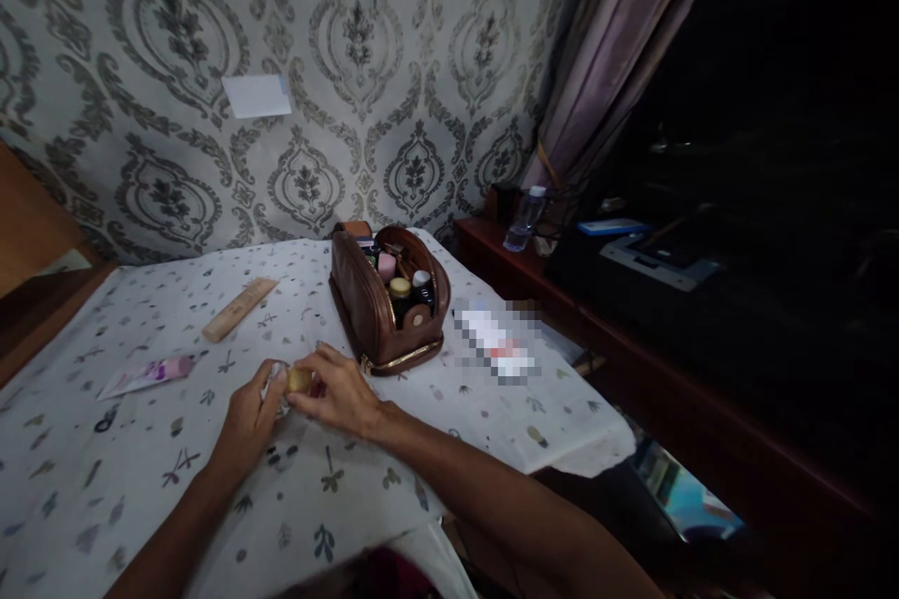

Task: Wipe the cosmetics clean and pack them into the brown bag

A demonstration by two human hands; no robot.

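Note:
Over the patterned tablecloth, both hands meet at a small container with a gold-coloured cap (300,381). My left hand (253,407) is closed round its pale body, mostly hidden by the fingers. The fingers and thumb of my right hand (341,393) grip the cap end from the other side. Just beyond the hands stands a brown toiletry bag (365,304), unzipped, with several bottles, a gold-topped jar (400,288) and a pink-topped item (386,267) inside.
On the tablecloth (295,524) at the left lie a beige tube (240,309) and a pink-and-white tube (149,375). A blurred-out white item (495,342) lies right of the bag. A clear water bottle (523,223) stands on the dark red wooden ledge (484,248). Patterned wall behind.

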